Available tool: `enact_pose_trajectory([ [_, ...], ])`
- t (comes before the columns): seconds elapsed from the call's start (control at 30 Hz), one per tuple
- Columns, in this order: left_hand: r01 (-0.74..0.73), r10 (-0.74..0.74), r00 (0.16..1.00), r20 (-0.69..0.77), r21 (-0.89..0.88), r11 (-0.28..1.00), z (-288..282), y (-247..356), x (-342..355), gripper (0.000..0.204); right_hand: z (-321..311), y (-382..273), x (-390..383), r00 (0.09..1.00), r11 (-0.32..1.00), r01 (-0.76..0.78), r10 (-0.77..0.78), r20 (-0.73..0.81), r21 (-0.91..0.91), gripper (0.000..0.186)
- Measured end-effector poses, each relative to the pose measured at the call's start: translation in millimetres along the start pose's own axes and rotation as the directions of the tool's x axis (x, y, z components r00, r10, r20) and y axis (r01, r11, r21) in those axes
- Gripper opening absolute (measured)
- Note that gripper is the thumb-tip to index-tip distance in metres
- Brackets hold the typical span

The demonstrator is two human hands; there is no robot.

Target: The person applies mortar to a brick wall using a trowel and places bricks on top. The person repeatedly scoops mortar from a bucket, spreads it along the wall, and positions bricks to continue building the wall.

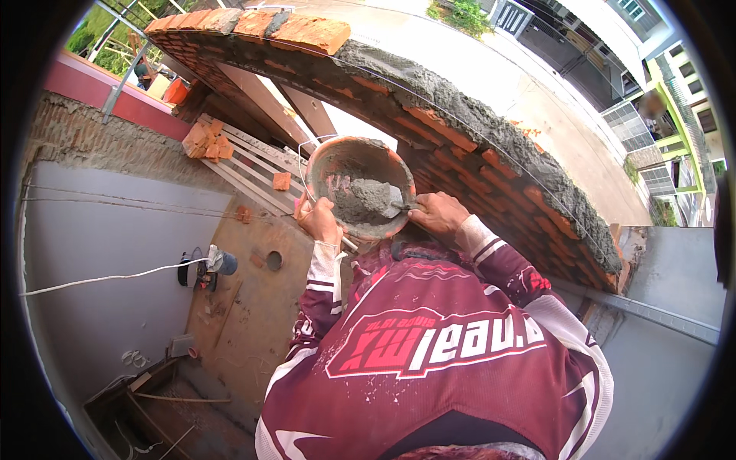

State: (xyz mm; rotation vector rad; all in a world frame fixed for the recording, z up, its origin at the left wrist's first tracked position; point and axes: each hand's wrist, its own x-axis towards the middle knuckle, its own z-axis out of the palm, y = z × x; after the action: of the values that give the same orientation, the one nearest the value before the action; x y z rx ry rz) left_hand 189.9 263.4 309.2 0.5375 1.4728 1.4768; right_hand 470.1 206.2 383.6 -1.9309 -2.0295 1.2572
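Note:
A round bucket smeared with grey mortar is in front of my chest, with a thin wire handle at its left side. My left hand is closed on the bucket's near left rim. At the right rim my right hand grips a trowel, its handle mostly hidden by the fingers. The blade lies inside the bucket, against a heap of wet mortar. Just beyond the bucket runs a brick wall, topped with a rough bed of fresh mortar.
Several orange bricks lie along the wall's far left top, beside a taut string line. Slatted planks to the left carry broken bricks. Lower left, a blue-grey container hangs near a white cable. A metal rail runs at right.

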Motion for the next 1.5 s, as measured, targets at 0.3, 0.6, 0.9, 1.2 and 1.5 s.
enact_pose_trajectory([
  [0.3,0.141,-0.160,0.952,-0.261,-0.093,0.986,-49,-11,-1,0.028,-36,-23,-19,0.939,0.954,0.276,-0.294,0.176,0.120,0.034],
  [0.6,0.109,-0.120,0.937,-0.328,-0.053,0.993,-68,8,-15,0.031,-86,0,-13,0.900,0.891,0.032,0.172,-0.401,0.454,0.035],
  [0.9,0.124,-0.127,0.938,-0.322,-0.030,0.992,-60,5,-16,0.038,-40,19,-5,0.891,0.997,-0.072,0.069,-0.449,0.011,0.036],
  [1.2,0.149,-0.159,0.943,-0.291,-0.058,0.987,-61,9,-13,0.033,-46,27,31,0.801,0.999,-0.039,0.019,-0.598,-0.020,0.039],
  [1.5,0.137,-0.142,0.910,-0.390,-0.040,0.990,-83,-6,-7,0.029,-39,30,-23,0.706,0.976,-0.131,-0.032,-0.707,-0.175,0.036],
])
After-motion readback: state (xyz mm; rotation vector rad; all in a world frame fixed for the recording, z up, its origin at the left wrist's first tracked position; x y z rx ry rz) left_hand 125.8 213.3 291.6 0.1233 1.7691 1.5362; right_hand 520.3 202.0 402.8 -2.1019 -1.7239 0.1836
